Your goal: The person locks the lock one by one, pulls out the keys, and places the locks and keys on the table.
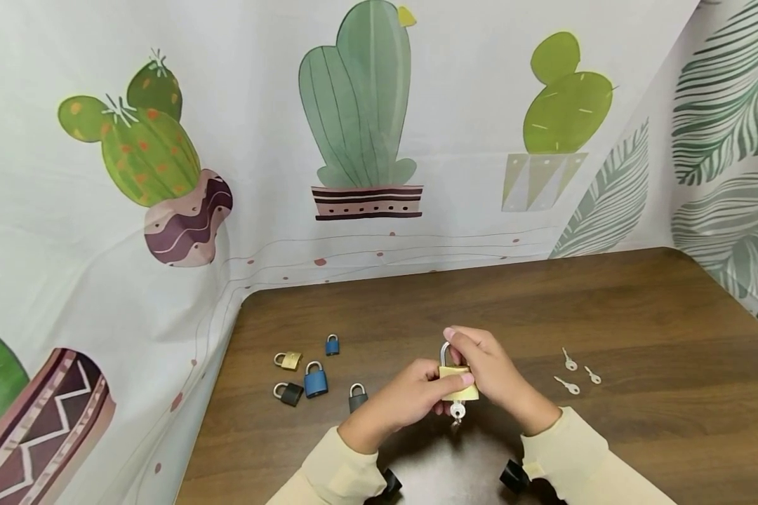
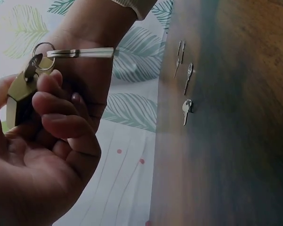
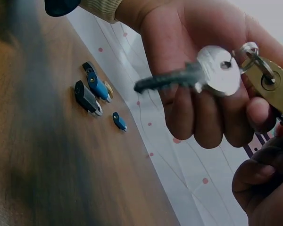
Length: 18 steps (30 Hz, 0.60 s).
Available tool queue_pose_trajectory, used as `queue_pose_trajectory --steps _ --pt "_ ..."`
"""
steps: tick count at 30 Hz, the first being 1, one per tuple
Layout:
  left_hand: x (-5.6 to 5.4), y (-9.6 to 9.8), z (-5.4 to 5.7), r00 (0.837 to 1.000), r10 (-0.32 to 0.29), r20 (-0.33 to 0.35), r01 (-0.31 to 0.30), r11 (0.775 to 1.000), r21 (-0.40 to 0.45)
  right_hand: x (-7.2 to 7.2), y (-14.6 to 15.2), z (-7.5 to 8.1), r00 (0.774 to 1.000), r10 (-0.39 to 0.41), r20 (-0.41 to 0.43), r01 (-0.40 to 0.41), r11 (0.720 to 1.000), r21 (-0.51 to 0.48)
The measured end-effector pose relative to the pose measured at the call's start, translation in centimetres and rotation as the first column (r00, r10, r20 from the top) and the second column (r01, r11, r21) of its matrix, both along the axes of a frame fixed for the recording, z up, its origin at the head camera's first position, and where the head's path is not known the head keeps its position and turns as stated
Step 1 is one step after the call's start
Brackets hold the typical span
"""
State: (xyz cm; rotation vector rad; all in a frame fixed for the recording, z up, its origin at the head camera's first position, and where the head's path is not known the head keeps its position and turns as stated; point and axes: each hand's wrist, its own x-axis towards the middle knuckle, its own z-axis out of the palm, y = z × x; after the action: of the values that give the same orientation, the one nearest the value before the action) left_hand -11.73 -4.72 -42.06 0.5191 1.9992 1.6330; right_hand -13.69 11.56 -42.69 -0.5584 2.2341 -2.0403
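A brass padlock with a steel shackle is held in front of me by both hands. My left hand grips its body, the thumb lying across the front face. Fingers of my right hand are curled about the shackle side; their exact hold is partly hidden. A key sits in the keyhole at the padlock's lower end. From its ring dangles a second key, close to the camera in the right wrist view.
Left on the wooden table lie a small brass padlock, two blue padlocks and two dark padlocks, one partly behind the left forearm. Several loose keys lie to the right. A printed cloth hangs behind.
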Motion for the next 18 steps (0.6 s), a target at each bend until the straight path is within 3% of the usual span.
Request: queue_pose_trajectory --steps 4,10,18 --pt "0.07 -0.11 0.33 1.0 -0.009 0.005 0.009 1.0 -0.007 0.09 0.04 0.0 0.999 0.041 0.013 -0.041 0.999 -0.024" --pt "0.03 -0.03 0.35 1.0 0.021 0.018 -0.022 0.999 0.033 0.17 0.05 -0.02 0.999 0.003 0.042 -0.001 0.999 -0.041" --pt "-0.19 -0.1 0.35 0.996 0.084 0.009 -0.084 0.995 0.062 0.18 -0.09 -0.1 1.0 0.019 -0.004 -0.019 0.997 -0.072"
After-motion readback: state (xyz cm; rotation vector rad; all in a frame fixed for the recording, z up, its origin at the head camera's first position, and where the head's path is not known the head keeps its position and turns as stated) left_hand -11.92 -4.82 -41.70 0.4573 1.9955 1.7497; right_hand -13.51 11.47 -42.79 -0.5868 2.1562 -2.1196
